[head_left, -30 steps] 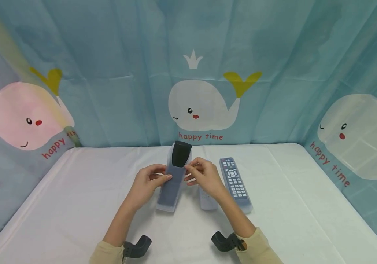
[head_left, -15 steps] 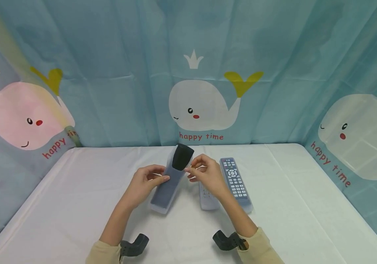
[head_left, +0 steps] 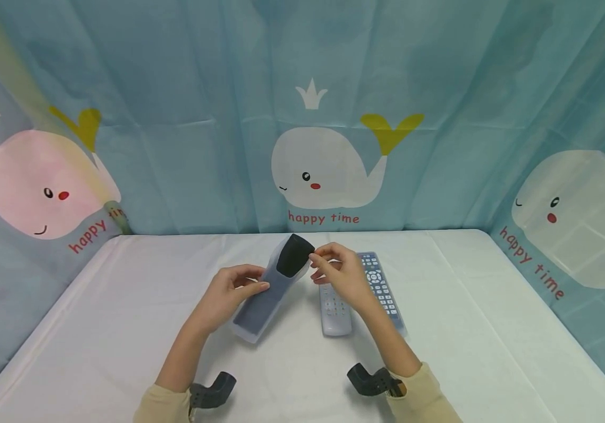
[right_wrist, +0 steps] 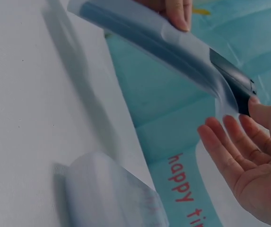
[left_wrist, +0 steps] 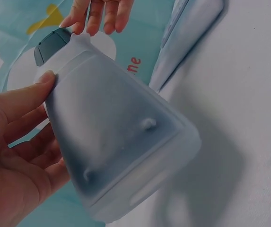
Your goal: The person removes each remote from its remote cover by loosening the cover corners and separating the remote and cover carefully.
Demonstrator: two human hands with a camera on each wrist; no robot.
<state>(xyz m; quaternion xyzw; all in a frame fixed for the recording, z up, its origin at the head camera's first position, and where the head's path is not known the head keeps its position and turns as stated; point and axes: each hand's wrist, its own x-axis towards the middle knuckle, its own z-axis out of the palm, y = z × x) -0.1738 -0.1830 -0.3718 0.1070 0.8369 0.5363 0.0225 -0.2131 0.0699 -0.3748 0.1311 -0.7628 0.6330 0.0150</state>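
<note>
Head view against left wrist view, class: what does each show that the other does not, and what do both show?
Only the head view shows the grey remote and the blue-covered remote lying on the white table, plus both forearms. Only the left wrist view shows the cover's closed bottom end close up. Both show the left hand holding the dark remote in its translucent cover and the right hand at its bare top end.

Dark remote, frosted translucent sleeve
</note>
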